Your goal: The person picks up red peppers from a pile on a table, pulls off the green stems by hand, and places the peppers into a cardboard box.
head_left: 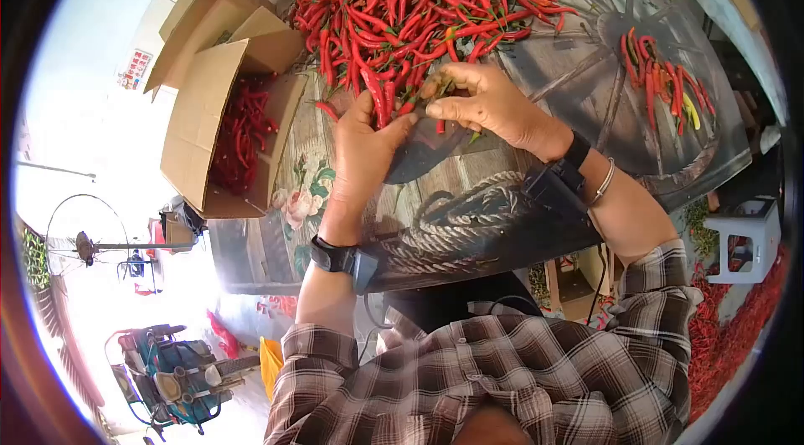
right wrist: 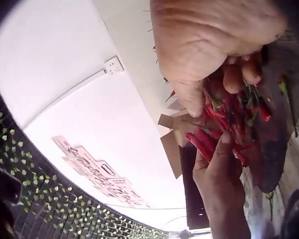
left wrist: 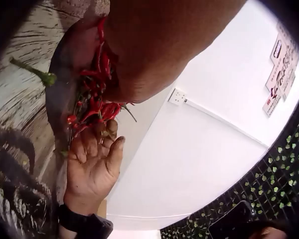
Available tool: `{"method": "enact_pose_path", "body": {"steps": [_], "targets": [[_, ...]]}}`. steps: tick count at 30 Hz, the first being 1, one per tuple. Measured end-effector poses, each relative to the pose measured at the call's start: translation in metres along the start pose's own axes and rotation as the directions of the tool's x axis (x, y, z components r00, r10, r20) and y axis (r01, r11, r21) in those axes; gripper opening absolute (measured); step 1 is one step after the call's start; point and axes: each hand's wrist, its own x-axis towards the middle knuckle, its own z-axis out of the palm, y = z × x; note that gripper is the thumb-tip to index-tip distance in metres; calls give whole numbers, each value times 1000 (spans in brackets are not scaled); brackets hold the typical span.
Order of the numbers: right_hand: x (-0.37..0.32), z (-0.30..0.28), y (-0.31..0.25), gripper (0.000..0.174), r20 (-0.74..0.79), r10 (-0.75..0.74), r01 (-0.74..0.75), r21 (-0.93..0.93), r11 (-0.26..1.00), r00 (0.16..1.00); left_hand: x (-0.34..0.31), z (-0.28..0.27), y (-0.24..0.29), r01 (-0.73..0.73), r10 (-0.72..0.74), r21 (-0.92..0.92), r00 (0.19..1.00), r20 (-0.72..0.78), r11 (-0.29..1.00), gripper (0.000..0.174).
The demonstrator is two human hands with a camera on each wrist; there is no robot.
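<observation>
My left hand (head_left: pixel 362 148) grips a few red chili peppers (right wrist: pixel 202 143) at the near edge of a large heap (head_left: pixel 419 5), thumb pressed along them. Facing it from the right, my right hand (head_left: pixel 494 110) has its fingers curled and thumb brought in, with a bit of green chili stem (right wrist: pixel 217 103) showing at the fingertips. The two thumbs nearly meet. In the left wrist view the right hand (left wrist: pixel 92 164) turns its palm to the camera beside red chilies (left wrist: pixel 94 107). A loose green stem (left wrist: pixel 37 73) lies on the tabletop.
At the left, an open cardboard box (head_left: pixel 197 127) holds more red chilies (head_left: pixel 243 135). A small separate group of chilies (head_left: pixel 666 81) lies at the table's right side. A white stool (head_left: pixel 741 240) stands on the floor beyond the patterned table (head_left: pixel 469 236).
</observation>
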Motion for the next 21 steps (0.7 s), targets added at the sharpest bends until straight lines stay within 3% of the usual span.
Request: {"method": "enact_pose_path", "body": {"steps": [3,6,11,15,18,21], "targets": [[-4,-1,-1,17,9,-16,16,-49,999,1000,-4,11,0,-46,48,-95,999,20,994,29],[-5,-4,-5,14,-24,30,-31,-78,996,999,-3,12,-2,-96,98,-70,995,33,993,31],[-3,4,-1,12,-25,-87,85,-55,995,996,-2,8,-4,-109,102,79,991,81,991,27],[-2,0,2,13,-24,-24,21,-121,992,999,-8,12,5,-113,111,25,989,94,993,23],[1,2,5,15,1,-84,84,-55,995,996,-7,10,4,-139,133,78,988,77,987,22],[1,3,4,16,14,-84,84,7,996,996,-5,7,-2,-105,103,19,991,84,994,21]]}}
